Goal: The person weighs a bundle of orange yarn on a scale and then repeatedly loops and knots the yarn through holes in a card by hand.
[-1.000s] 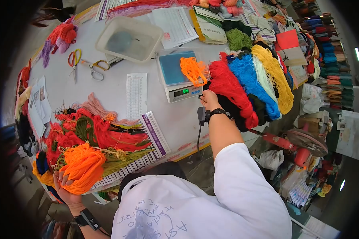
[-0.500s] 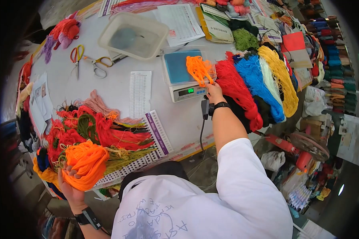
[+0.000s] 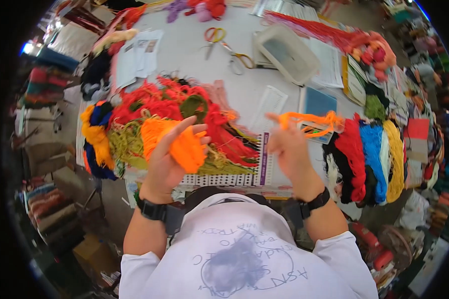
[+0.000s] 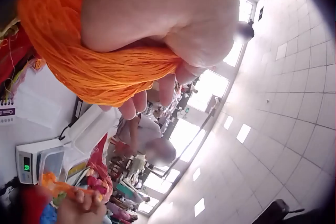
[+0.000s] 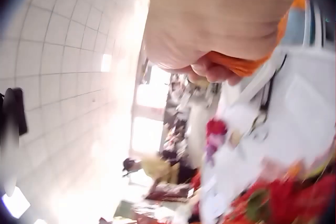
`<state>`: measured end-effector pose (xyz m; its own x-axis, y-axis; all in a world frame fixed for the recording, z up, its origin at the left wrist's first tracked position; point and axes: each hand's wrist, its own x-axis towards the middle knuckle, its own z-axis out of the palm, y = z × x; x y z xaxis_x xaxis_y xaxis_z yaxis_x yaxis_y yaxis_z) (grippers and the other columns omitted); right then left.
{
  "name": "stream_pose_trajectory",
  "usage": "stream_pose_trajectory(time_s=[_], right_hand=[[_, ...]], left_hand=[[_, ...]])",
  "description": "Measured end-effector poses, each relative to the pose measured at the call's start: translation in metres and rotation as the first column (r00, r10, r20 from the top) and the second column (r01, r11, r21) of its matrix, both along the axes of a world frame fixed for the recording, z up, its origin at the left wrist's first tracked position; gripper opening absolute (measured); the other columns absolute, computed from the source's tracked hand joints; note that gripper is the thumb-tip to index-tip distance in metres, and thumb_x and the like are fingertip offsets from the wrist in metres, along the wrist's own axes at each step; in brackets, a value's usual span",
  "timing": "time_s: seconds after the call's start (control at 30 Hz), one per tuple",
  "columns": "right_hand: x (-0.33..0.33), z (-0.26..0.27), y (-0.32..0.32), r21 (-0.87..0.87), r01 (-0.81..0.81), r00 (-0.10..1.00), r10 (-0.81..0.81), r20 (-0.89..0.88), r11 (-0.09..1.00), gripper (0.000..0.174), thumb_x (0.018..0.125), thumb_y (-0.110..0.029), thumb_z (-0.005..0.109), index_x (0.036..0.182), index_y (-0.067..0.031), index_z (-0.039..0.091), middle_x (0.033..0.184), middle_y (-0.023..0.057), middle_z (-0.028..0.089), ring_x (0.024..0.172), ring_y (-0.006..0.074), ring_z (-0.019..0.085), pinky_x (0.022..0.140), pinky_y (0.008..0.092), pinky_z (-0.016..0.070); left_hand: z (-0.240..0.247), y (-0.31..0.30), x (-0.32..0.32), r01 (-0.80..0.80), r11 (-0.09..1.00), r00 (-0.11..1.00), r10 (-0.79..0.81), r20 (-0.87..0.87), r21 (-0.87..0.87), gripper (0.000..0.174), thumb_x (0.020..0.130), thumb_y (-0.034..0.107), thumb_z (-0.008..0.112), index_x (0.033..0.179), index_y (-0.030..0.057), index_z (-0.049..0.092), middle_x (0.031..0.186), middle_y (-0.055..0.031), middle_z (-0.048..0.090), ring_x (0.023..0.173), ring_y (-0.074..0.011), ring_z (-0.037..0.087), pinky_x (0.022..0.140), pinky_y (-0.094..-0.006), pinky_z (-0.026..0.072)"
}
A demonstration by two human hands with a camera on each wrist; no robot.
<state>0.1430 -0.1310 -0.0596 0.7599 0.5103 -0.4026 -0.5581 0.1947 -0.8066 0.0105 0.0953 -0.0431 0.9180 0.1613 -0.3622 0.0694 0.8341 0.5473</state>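
Note:
My left hand (image 3: 165,167) holds a thick skein of orange yarn (image 3: 151,137) above the table's front left. In the left wrist view the skein (image 4: 105,71) lies across the palm, and fingertips show round its lower edge. My right hand (image 3: 293,157), blurred, pinches one end of a smaller orange yarn bundle (image 3: 322,123), which stretches away to the right. This bundle overlaps the front of a digital scale (image 3: 318,98) with a blue platform. In the left wrist view the scale's display (image 4: 27,164) glows green.
Red and green yarn (image 3: 154,99) is heaped by a white punched strip (image 3: 224,180). Red, blue and yellow skeins (image 3: 371,154) hang over the right edge. A plastic tub (image 3: 288,52), scissors (image 3: 214,37) and a paper list (image 3: 272,102) lie farther back.
My right hand has lifted the small orange bundle off the scale and brought it left. My left hand has raised the large skein and moved right. The head view has turned left.

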Motion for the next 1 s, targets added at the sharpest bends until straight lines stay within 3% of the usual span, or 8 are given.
stream_pose_trajectory(time_s=[0.03, 0.1, 0.47, 0.57, 0.67, 0.83, 0.93, 1.0], right_hand=[[-0.017, 0.012, 0.019, 0.124, -0.164, 0.977, 0.178, -0.116, 0.979, 0.027, 0.088, -0.008, 0.052, 0.113, -0.0006, 0.058, 0.067, -0.0022, 0.048, 0.059, 0.0035, 0.042, 0.054, 0.0176, 0.0336], [-0.049, 0.044, 0.064, -0.141, -0.409, 0.903, 0.422, 0.077, 0.902, 0.028, 0.086, -0.012, 0.058, 0.111, 0.0002, 0.060, 0.073, -0.0014, 0.054, 0.061, 0.0030, 0.046, 0.056, 0.0180, 0.0377], [-0.134, 0.070, 0.140, -0.541, -0.436, 0.613, 0.677, 0.407, 0.719, 0.017, 0.079, -0.015, 0.069, 0.087, -0.0008, 0.066, 0.070, -0.0011, 0.057, 0.063, 0.0050, 0.051, 0.056, 0.0226, 0.0411], [-0.147, 0.085, 0.150, -0.523, -0.493, 0.640, 0.697, 0.323, 0.695, 0.018, 0.079, -0.015, 0.067, 0.082, 0.0024, 0.062, 0.074, 0.0066, 0.059, 0.065, 0.0103, 0.053, 0.059, 0.0272, 0.0437], [-0.155, 0.088, 0.157, -0.478, -0.509, 0.672, 0.678, 0.299, 0.716, 0.015, 0.080, -0.013, 0.065, 0.080, 0.0009, 0.060, 0.074, 0.0034, 0.057, 0.068, 0.0088, 0.052, 0.060, 0.0253, 0.0428], [-0.171, 0.071, 0.168, -0.096, -0.420, 0.869, 0.430, 0.245, 0.903, 0.011, 0.082, -0.011, 0.063, 0.081, -0.0034, 0.055, 0.068, -0.0037, 0.047, 0.063, 0.0050, 0.044, 0.058, 0.0228, 0.0399], [-0.173, 0.079, 0.170, -0.067, -0.406, 0.908, 0.411, 0.079, 0.911, 0.011, 0.082, -0.011, 0.063, 0.083, -0.0035, 0.056, 0.069, -0.0034, 0.048, 0.061, 0.0056, 0.045, 0.056, 0.0235, 0.0394], [-0.181, 0.077, 0.175, -0.181, -0.384, 0.895, 0.413, 0.169, 0.906, 0.013, 0.081, -0.012, 0.064, 0.082, -0.0026, 0.056, 0.069, -0.0016, 0.050, 0.061, 0.0067, 0.047, 0.056, 0.0241, 0.0404]], left_hand=[[0.004, 0.001, -0.006, -0.025, 1.000, 1.000, 0.024, 0.011, 0.007, 0.046, 0.095, 0.029, 0.040, 0.132, 0.0022, 0.043, 0.126, -0.0173, 0.050, 0.109, -0.0288, 0.053, 0.091, -0.0394, 0.0446], [0.011, 0.004, -0.020, 0.028, 0.998, 0.997, -0.025, 0.070, -0.047, 0.047, 0.095, 0.031, 0.040, 0.133, 0.0036, 0.042, 0.132, -0.0176, 0.044, 0.115, -0.0293, 0.049, 0.099, -0.0432, 0.0394], [0.028, 0.037, -0.097, 0.075, 0.997, 0.954, -0.066, 0.293, -0.022, 0.057, 0.092, 0.035, 0.035, 0.139, 0.0030, 0.034, 0.143, -0.0173, 0.033, 0.127, -0.0282, 0.040, 0.105, -0.0412, 0.0324], [0.029, 0.051, -0.114, 0.080, 0.993, 0.940, -0.045, 0.338, -0.091, 0.056, 0.092, 0.034, 0.035, 0.138, 0.0027, 0.036, 0.144, -0.0175, 0.032, 0.128, -0.0288, 0.039, 0.106, -0.0421, 0.0319], [0.030, 0.065, -0.124, 0.105, 0.980, 0.936, -0.039, 0.351, -0.169, 0.054, 0.093, 0.034, 0.035, 0.136, 0.0015, 0.039, 0.143, -0.0175, 0.034, 0.127, -0.0295, 0.040, 0.106, -0.0424, 0.0319], [0.034, 0.084, -0.133, 0.101, 0.995, 0.956, -0.098, 0.278, 0.004, 0.054, 0.092, 0.031, 0.037, 0.134, -0.0020, 0.040, 0.140, -0.0167, 0.039, 0.124, -0.0288, 0.043, 0.105, -0.0405, 0.0326], [0.036, 0.092, -0.135, 0.140, 0.990, 0.952, -0.134, 0.276, -0.001, 0.055, 0.091, 0.031, 0.038, 0.134, -0.0025, 0.040, 0.139, -0.0166, 0.039, 0.124, -0.0280, 0.043, 0.105, -0.0399, 0.0332], [0.036, 0.093, -0.135, 0.176, 0.984, 0.946, -0.163, 0.281, -0.021, 0.055, 0.090, 0.031, 0.038, 0.134, -0.0019, 0.039, 0.140, -0.0169, 0.038, 0.124, -0.0282, 0.043, 0.105, -0.0402, 0.0333]])
